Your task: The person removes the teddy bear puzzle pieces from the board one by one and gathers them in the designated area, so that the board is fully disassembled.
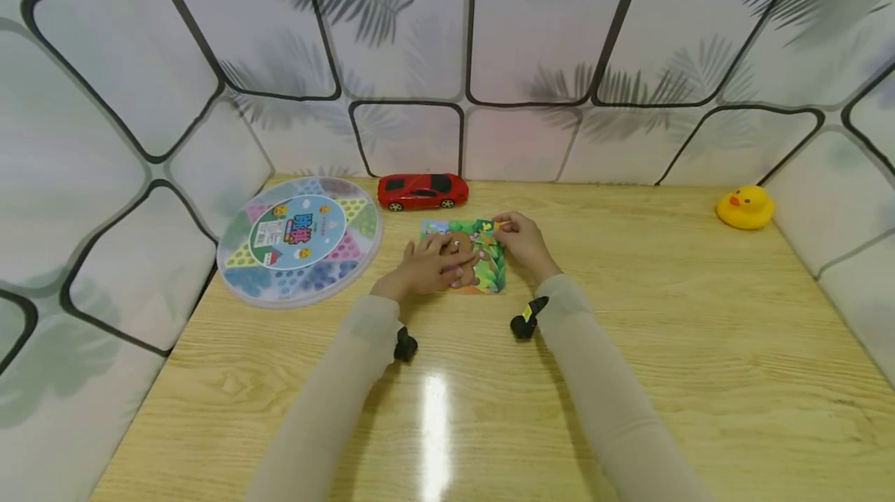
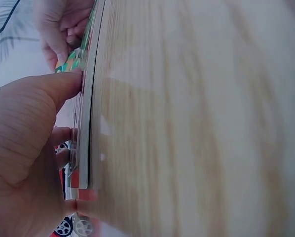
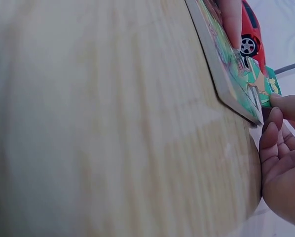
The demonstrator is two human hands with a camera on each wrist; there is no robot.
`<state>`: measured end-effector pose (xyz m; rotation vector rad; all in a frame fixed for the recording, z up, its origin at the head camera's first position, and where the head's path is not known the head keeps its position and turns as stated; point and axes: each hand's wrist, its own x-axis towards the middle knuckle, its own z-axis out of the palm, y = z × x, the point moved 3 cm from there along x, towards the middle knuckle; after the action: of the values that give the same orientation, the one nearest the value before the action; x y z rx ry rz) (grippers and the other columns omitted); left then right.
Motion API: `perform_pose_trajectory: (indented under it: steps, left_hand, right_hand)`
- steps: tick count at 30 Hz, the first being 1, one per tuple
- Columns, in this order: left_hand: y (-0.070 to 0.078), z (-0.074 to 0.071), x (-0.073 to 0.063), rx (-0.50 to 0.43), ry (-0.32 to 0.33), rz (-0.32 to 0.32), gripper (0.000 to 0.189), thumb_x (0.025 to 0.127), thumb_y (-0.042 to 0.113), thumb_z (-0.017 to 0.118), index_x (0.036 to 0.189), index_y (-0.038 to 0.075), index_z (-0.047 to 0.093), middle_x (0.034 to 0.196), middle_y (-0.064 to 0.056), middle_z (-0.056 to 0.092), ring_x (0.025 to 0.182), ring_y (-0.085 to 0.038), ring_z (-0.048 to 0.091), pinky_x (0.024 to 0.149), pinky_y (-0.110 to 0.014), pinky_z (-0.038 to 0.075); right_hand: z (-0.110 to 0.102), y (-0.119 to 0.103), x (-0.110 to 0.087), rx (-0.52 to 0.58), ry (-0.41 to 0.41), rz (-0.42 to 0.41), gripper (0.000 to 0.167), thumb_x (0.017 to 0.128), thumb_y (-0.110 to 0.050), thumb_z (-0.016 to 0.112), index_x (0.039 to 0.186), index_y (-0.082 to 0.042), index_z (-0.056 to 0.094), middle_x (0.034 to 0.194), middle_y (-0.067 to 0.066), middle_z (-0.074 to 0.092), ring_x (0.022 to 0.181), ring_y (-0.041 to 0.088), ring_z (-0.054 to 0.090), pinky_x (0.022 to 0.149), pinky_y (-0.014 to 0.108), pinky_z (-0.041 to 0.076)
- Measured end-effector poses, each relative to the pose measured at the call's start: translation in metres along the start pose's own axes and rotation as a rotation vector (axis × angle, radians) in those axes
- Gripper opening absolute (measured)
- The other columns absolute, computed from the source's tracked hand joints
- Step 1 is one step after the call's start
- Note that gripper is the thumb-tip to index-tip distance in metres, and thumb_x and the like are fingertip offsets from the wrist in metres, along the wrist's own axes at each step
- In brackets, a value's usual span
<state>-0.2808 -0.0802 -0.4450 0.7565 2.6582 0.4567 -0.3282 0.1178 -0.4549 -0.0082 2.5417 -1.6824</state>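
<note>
A colourful jigsaw puzzle (image 1: 496,278) with a brown bear and green leaves lies flat on the table, in a thin board. My left hand (image 1: 422,267) rests across its left and middle parts, fingers spread over the picture. In the left wrist view the thumb (image 2: 66,89) presses near the board's edge. At the upper right corner, my right hand (image 1: 529,247) pinches a green and orange puzzle piece (image 3: 272,85) between thumb and fingertips. That piece is tilted up from the board in the right wrist view. The left hand hides part of the bear.
A red toy car (image 1: 423,192) stands just behind the puzzle, against the wall. On the left lies a round Chinese checkers board (image 1: 301,292). A yellow rubber duck (image 1: 745,208) sits at the far right. Patterned cloth walls (image 1: 531,28) border the wooden table (image 1: 664,315).
</note>
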Motion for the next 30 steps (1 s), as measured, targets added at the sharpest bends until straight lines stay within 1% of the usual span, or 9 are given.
perform_pose_trajectory:
  steps: [4, 8, 12, 15, 19, 23, 24, 27, 30]
  left_hand:
    - [0.000, 0.000, 0.000, -0.008, -0.003, -0.005, 0.044, 0.102, 0.040, 0.037, 0.145, 0.043, 0.031, 0.158, -0.010, 0.008, 0.143, -0.034, 0.003, 0.107, -0.065, 0.002]
    - [-0.001, 0.000, -0.001, -0.004, -0.008, -0.007, 0.044, 0.102, 0.040, 0.037, 0.145, 0.043, 0.031, 0.158, -0.010, 0.008, 0.144, -0.034, 0.002, 0.107, -0.065, 0.001]
    - [-0.002, 0.000, -0.001, 0.001, -0.013, 0.002, 0.044, 0.102, 0.041, 0.035, 0.146, 0.042, 0.031, 0.158, -0.010, 0.009, 0.143, -0.034, 0.001, 0.107, -0.065, 0.001]
    - [-0.001, 0.000, 0.000, 0.005, -0.015, 0.017, 0.045, 0.102, 0.042, 0.034, 0.146, 0.042, 0.030, 0.158, -0.010, 0.009, 0.143, -0.034, 0.001, 0.107, -0.066, 0.001]
    - [-0.001, 0.000, 0.000, 0.013, -0.013, 0.025, 0.045, 0.102, 0.044, 0.032, 0.146, 0.042, 0.030, 0.158, -0.010, 0.009, 0.143, -0.033, 0.001, 0.107, -0.066, 0.001]
    - [0.000, 0.001, 0.000, 0.011, -0.011, 0.031, 0.046, 0.102, 0.045, 0.031, 0.147, 0.039, 0.030, 0.158, -0.010, 0.008, 0.143, -0.034, 0.000, 0.106, -0.066, 0.001]
    - [0.000, 0.001, 0.000, 0.005, -0.011, 0.034, 0.046, 0.102, 0.045, 0.032, 0.147, 0.039, 0.031, 0.158, -0.010, 0.008, 0.143, -0.034, 0.000, 0.106, -0.066, 0.001]
    - [0.001, 0.001, 0.000, -0.001, -0.006, 0.041, 0.045, 0.102, 0.043, 0.033, 0.147, 0.039, 0.031, 0.158, -0.012, 0.008, 0.143, -0.034, 0.001, 0.106, -0.066, 0.001]
    - [0.000, 0.001, -0.001, -0.003, -0.002, 0.030, 0.044, 0.102, 0.042, 0.034, 0.146, 0.041, 0.031, 0.158, -0.010, 0.008, 0.143, -0.033, 0.001, 0.107, -0.065, 0.001]
  right_hand:
    - [0.001, -0.001, 0.000, 0.027, 0.002, 0.016, 0.028, 0.092, -0.006, 0.059, 0.119, 0.002, 0.059, 0.085, 0.004, 0.054, 0.071, 0.009, 0.050, 0.063, 0.018, 0.042]
    - [0.001, 0.000, 0.000, 0.080, 0.013, 0.029, 0.028, 0.092, -0.006, 0.058, 0.120, 0.001, 0.059, 0.086, 0.005, 0.055, 0.069, 0.009, 0.051, 0.061, 0.019, 0.043]
    - [-0.003, 0.005, 0.001, 0.193, 0.025, 0.056, 0.028, 0.093, -0.006, 0.057, 0.121, 0.000, 0.059, 0.088, 0.006, 0.056, 0.064, 0.009, 0.051, 0.058, 0.019, 0.044]
    - [-0.010, 0.011, 0.002, 0.283, 0.040, 0.072, 0.030, 0.093, -0.004, 0.057, 0.122, 0.001, 0.059, 0.086, 0.005, 0.054, 0.061, 0.009, 0.048, 0.054, 0.018, 0.043]
    - [-0.024, 0.017, 0.003, 0.328, 0.078, 0.077, 0.032, 0.092, -0.002, 0.058, 0.124, 0.004, 0.058, 0.078, 0.002, 0.051, 0.059, 0.007, 0.045, 0.051, 0.016, 0.040]
    - [-0.042, 0.025, 0.004, 0.368, 0.114, 0.122, 0.034, 0.092, -0.001, 0.058, 0.125, 0.004, 0.057, 0.076, 0.001, 0.049, 0.055, 0.005, 0.044, 0.046, 0.014, 0.038]
    - [-0.046, 0.027, 0.004, 0.376, 0.125, 0.139, 0.034, 0.092, -0.001, 0.058, 0.125, 0.003, 0.057, 0.076, 0.001, 0.049, 0.054, 0.005, 0.043, 0.045, 0.014, 0.037]
    - [-0.058, 0.032, 0.005, 0.346, 0.153, 0.171, 0.034, 0.092, -0.004, 0.058, 0.126, 0.001, 0.057, 0.073, -0.001, 0.049, 0.049, 0.003, 0.042, 0.043, 0.014, 0.036]
    - [-0.064, 0.033, 0.007, 0.290, 0.158, 0.171, 0.035, 0.092, -0.006, 0.060, 0.126, 0.000, 0.058, 0.068, -0.002, 0.050, 0.046, 0.003, 0.042, 0.042, 0.015, 0.035]
